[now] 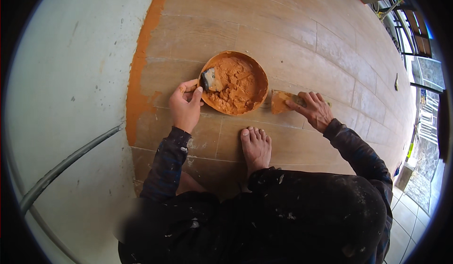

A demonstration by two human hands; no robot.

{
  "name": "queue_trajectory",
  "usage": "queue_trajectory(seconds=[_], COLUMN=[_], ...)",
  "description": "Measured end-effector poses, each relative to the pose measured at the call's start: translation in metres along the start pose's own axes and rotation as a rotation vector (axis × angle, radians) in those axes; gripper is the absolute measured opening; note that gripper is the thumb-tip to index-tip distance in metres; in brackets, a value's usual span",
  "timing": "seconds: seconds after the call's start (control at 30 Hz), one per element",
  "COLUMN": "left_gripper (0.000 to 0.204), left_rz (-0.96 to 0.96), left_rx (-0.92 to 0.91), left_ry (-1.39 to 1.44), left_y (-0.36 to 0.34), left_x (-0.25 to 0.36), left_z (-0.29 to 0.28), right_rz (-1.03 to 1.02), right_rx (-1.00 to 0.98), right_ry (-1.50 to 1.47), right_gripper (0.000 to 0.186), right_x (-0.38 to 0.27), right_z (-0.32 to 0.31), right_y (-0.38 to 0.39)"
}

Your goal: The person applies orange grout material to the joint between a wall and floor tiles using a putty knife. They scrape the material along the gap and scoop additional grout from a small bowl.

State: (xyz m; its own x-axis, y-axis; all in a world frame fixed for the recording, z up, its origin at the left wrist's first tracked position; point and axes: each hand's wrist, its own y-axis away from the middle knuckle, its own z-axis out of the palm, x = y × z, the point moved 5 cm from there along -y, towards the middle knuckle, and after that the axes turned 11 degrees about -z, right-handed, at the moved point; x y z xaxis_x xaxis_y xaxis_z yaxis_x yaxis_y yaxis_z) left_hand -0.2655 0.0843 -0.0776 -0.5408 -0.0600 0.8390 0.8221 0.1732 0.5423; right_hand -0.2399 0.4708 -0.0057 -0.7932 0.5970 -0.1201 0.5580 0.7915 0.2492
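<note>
My left hand (pixel 186 103) grips the left rim of a round shallow pan (pixel 255 104) of thick, lumpy orange paste (pixel 236 85). A small tool (pixel 208 79), dark and pale with paste on it, rests inside the pan near that hand; I cannot make out exactly what it is. To the pan's right, my right hand (pixel 312 107) holds a putty knife (pixel 281 102), its broad blade coated in orange paste and low over the wood-look floor tiles (pixel 288 42).
A pale wall (pixel 71 75) runs along the left, with an orange band (pixel 146 47) at its foot and a grey conduit (pixel 71 160). My bare foot (pixel 256 148) is below the pan. At the far right are an opening, white tiles (pixel 406 212) and assorted dark objects (pixel 415 33).
</note>
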Motion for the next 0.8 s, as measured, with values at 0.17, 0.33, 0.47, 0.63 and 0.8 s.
queue_trajectory(seconds=[0.17, 0.33, 0.47, 0.63, 0.8], left_gripper=[0.024, 0.028, 0.025, 0.023, 0.02], left_rz=[0.024, -0.034, -0.175, -0.262, -0.301], left_rx=[-0.044, -0.037, -0.085, -0.133, -0.14], left_ry=[0.0, -0.028, 0.064, 0.154, 0.168], left_y=[0.0, 0.012, 0.018, 0.014, 0.017], left_x=[-0.004, -0.007, -0.019, -0.025, -0.021], left_z=[0.002, 0.0, 0.007, 0.004, 0.006], right_rz=[0.262, 0.424, 0.298, 0.2, 0.205], right_rx=[0.259, 0.217, 0.007, -0.175, -0.166], right_ry=[-0.612, -0.868, -0.747, -0.612, -0.604], right_gripper=[0.065, 0.049, 0.049, 0.053, 0.053], right_x=[-0.007, -0.015, -0.007, -0.018, -0.032], right_z=[-0.027, -0.069, -0.074, -0.072, -0.076], right_y=[0.01, -0.036, -0.06, -0.073, -0.071])
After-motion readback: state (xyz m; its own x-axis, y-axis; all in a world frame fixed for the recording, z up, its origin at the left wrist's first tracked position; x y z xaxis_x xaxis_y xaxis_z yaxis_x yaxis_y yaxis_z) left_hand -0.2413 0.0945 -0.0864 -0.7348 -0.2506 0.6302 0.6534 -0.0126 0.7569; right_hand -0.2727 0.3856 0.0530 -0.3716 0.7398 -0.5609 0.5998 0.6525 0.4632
